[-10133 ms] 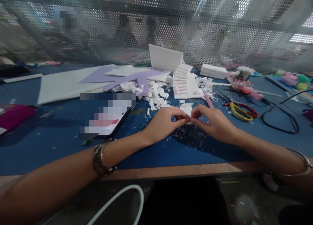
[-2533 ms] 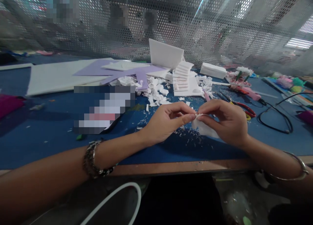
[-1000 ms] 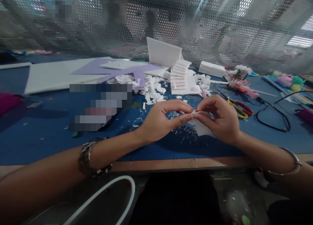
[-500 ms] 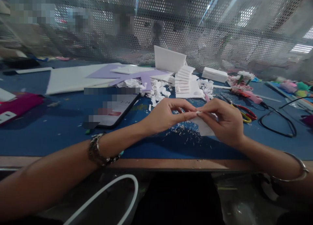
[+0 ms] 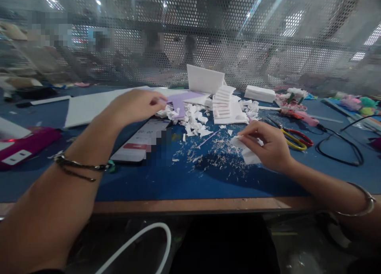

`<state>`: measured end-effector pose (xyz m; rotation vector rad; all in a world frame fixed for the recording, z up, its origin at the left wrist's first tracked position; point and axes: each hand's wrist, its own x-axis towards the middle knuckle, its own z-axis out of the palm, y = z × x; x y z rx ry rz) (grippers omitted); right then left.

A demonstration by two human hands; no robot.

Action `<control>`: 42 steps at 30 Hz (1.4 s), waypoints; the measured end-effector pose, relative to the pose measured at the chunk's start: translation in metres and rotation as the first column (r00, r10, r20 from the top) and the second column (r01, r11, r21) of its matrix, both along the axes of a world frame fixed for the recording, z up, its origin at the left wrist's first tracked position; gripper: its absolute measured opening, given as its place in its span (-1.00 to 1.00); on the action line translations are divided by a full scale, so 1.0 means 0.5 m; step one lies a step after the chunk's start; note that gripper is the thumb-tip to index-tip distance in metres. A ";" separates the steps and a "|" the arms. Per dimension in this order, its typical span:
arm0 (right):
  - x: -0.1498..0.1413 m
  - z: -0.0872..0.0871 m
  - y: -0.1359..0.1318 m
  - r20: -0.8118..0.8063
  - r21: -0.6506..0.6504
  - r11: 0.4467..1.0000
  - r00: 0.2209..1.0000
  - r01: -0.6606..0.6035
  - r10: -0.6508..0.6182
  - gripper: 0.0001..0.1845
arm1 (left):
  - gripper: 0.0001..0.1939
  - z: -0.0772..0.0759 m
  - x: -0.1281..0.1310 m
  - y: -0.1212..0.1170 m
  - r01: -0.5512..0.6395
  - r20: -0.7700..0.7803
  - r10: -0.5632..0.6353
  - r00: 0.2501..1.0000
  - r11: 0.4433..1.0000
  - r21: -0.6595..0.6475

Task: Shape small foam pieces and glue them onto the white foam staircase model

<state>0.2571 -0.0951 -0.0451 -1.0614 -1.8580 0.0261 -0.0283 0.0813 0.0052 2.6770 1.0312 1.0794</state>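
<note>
My right hand (image 5: 269, 147) pinches a small white foam piece (image 5: 249, 155) just above the blue mat (image 5: 166, 174), over a patch of white crumbs (image 5: 220, 155). Lifted to the left, my left hand (image 5: 133, 105) hovers over a phone (image 5: 139, 141) near a heap of white foam scraps (image 5: 193, 121). Its fingers are curled together, and I cannot make out whether anything is between them. A white foam staircase model (image 5: 224, 103) stands beyond the scraps.
White and purple foam sheets (image 5: 98, 103) lie at the back left. Scissors with red and yellow handles (image 5: 293, 139), a black cable (image 5: 339, 151) and a glue gun (image 5: 300, 115) lie to the right. A magenta item (image 5: 24, 145) sits far left. A perforated metal screen (image 5: 208, 35) closes the back, people behind it.
My left hand has let go of the white piece and swung left and up toward the scrap heap. My right hand keeps the piece, lowered a little.
</note>
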 end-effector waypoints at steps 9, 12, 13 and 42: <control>0.003 -0.003 0.004 0.011 -0.009 1.000 1.000 -0.005 0.005 -0.93 | -0.58 -0.046 0.211 -0.224 0.534 0.140 -0.518 0.844 0.785 -0.315; 0.003 -0.003 0.004 -0.091 -0.060 0.998 0.996 -0.019 0.014 -0.93 | -0.69 -0.065 0.234 -0.237 0.524 0.258 -0.458 0.851 0.779 -0.345; 0.003 -0.003 0.004 -0.138 -0.077 0.997 0.990 -0.028 0.017 -0.93 | -0.71 -0.068 0.237 -0.236 0.517 0.281 -0.439 0.854 0.781 -0.352; 0.015 0.040 -0.019 0.273 0.269 0.956 0.961 -0.115 0.038 -0.85 | -0.86 -0.106 0.246 -0.226 0.718 0.710 -0.253 0.658 0.494 -0.490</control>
